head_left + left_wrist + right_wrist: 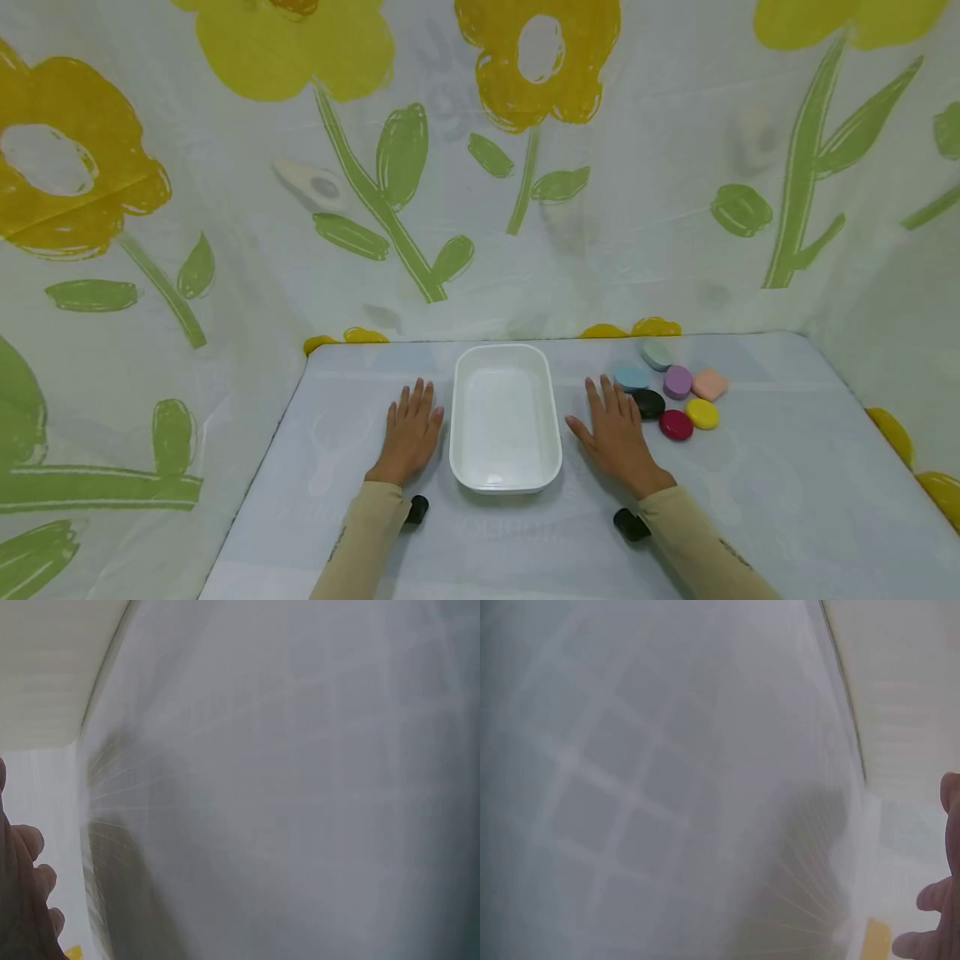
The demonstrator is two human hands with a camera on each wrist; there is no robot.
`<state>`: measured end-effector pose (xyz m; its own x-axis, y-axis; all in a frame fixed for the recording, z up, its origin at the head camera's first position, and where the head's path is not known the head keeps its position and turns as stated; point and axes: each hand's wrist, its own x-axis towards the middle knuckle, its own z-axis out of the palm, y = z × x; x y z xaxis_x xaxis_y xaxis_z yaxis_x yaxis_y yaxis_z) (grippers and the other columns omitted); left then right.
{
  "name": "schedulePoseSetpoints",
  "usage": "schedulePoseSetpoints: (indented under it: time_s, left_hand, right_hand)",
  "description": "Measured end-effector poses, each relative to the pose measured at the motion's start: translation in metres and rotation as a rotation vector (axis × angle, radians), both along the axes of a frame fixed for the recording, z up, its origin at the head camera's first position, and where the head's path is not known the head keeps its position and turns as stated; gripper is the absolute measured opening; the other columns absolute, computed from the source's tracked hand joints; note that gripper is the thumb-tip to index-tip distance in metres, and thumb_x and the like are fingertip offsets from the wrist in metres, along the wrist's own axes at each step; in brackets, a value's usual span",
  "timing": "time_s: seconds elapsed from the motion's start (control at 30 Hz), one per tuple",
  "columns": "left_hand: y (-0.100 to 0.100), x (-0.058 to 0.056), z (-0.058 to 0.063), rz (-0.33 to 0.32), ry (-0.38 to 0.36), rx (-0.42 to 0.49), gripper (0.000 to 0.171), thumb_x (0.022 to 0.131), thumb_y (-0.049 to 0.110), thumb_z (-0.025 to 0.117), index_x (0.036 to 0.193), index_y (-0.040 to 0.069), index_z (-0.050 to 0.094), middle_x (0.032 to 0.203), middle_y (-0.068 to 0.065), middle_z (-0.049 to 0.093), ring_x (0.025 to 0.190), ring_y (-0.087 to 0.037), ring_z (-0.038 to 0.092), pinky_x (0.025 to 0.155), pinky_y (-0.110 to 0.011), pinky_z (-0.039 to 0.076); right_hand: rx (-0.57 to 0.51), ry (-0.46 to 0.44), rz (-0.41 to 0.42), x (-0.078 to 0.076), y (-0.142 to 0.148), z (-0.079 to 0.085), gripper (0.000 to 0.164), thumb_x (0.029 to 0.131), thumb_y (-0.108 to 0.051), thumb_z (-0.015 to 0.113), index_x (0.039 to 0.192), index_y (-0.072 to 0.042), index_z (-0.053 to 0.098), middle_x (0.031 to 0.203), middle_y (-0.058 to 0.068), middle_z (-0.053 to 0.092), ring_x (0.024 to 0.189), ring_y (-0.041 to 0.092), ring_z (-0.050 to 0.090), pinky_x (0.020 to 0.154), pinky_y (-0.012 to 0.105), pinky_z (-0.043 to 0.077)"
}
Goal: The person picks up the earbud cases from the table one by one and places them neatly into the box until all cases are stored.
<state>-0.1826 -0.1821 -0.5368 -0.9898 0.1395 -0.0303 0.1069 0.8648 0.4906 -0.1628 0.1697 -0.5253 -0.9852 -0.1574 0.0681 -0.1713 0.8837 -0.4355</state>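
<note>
Right now my left hand [411, 432] lies flat on the table [787, 500], fingers straight, holding nothing, just left of the white tub [506, 479]. My right hand [617, 433] lies flat too, released, on the tub's other side. Its fingertips come close to the black pebble [649, 404]; whether they touch it I cannot tell. Beyond sit the red [676, 425], yellow [702, 413], purple [678, 382], blue [632, 377], pink [709, 384] and green [656, 354] pebbles, clustered toward the table's far right. They look hard, smooth, light and maybe slippery, so I would pinch one across its rounded sides. No readable writing shows anywhere.
</note>
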Motion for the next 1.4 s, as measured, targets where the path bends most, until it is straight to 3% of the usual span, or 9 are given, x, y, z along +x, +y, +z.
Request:
schedulePoseSetpoints:
  time_s: [0.47, 0.67, 0.8, 1.03, 1.1, 1.2, 1.3, 1.4]
  left_hand:
    - [-0.001, 0.001, 0.003, 0.012, 0.022, 0.034, 0.062, 0.116, 0.033, 0.033, 0.166, -0.001, 0.021, 0.175, -0.021, 0.013, 0.161, -0.047, 0.006, 0.127, -0.067, 0.006]
    - [0.001, 0.003, 0.011, -0.016, 0.033, 0.205, 0.059, 0.117, 0.03, 0.028, 0.164, -0.007, 0.023, 0.172, -0.027, 0.019, 0.158, -0.052, 0.013, 0.126, -0.069, 0.012]
    - [0.003, 0.001, 0.011, -0.052, 0.021, 0.314, 0.058, 0.117, 0.026, 0.027, 0.164, -0.008, 0.021, 0.172, -0.028, 0.018, 0.159, -0.05, 0.014, 0.127, -0.065, 0.012]
    - [0.01, 0.004, 0.01, -0.054, -0.042, 0.492, 0.059, 0.117, 0.027, 0.028, 0.167, -0.003, 0.016, 0.174, -0.024, 0.016, 0.16, -0.046, 0.012, 0.128, -0.064, 0.01]
    - [0.013, 0.006, 0.013, -0.039, -0.08, 0.549, 0.061, 0.117, 0.028, 0.032, 0.168, 0.0, 0.016, 0.173, -0.022, 0.018, 0.159, -0.046, 0.018, 0.126, -0.066, 0.016]
    - [0.019, 0.011, 0.017, 0.008, -0.145, 0.642, 0.062, 0.115, 0.027, 0.04, 0.168, 0.002, 0.018, 0.17, -0.022, 0.027, 0.15, -0.045, 0.035, 0.119, -0.064, 0.034]
    - [0.023, 0.014, 0.019, 0.072, -0.197, 0.727, 0.06, 0.114, 0.023, 0.045, 0.165, 0.0, 0.025, 0.161, -0.023, 0.039, 0.137, -0.041, 0.051, 0.104, -0.055, 0.051]
    - [0.026, 0.015, 0.019, 0.14, -0.241, 0.803, 0.055, 0.112, 0.019, 0.048, 0.162, 0.0, 0.034, 0.153, -0.023, 0.046, 0.128, -0.037, 0.058, 0.093, -0.044, 0.057]
  right_hand:
    - [-0.009, 0.029, -0.011, 0.002, 0.005, 0.005, 0.079, 0.108, -0.039, 0.06, 0.164, 0.005, 0.026, 0.169, 0.034, 0.018, 0.153, 0.057, 0.018, 0.123, 0.074, 0.011]
    - [-0.02, 0.017, -0.037, 0.0, 0.016, 0.009, 0.078, 0.108, -0.036, 0.059, 0.164, 0.005, 0.024, 0.169, 0.034, 0.016, 0.154, 0.057, 0.015, 0.124, 0.072, 0.009]
    - [-0.05, 0.029, -0.052, 0.002, 0.027, 0.01, 0.077, 0.107, -0.032, 0.062, 0.163, 0.006, 0.025, 0.168, 0.035, 0.016, 0.153, 0.057, 0.015, 0.123, 0.074, 0.011]
    - [-0.047, 0.09, -0.096, 0.008, 0.049, 0.007, 0.077, 0.1, -0.019, 0.072, 0.159, 0.01, 0.031, 0.16, 0.039, 0.026, 0.144, 0.061, 0.029, 0.117, 0.076, 0.024]
    - [-0.061, 0.111, -0.111, 0.01, 0.055, 0.005, 0.076, 0.097, -0.015, 0.074, 0.157, 0.011, 0.034, 0.157, 0.04, 0.031, 0.14, 0.061, 0.034, 0.114, 0.076, 0.027]
    - [-0.094, 0.15, -0.137, 0.015, 0.064, 0.003, 0.073, 0.093, -0.008, 0.075, 0.153, 0.012, 0.039, 0.152, 0.041, 0.037, 0.135, 0.06, 0.04, 0.111, 0.076, 0.032]
    - [-0.117, 0.172, -0.162, 0.021, 0.072, 0.001, 0.071, 0.091, -0.003, 0.075, 0.151, 0.013, 0.042, 0.149, 0.04, 0.04, 0.133, 0.059, 0.041, 0.109, 0.075, 0.035]
    - [-0.116, 0.181, -0.181, 0.026, 0.08, 0.001, 0.07, 0.089, 0.0, 0.076, 0.15, 0.013, 0.043, 0.147, 0.038, 0.042, 0.131, 0.058, 0.043, 0.107, 0.074, 0.039]
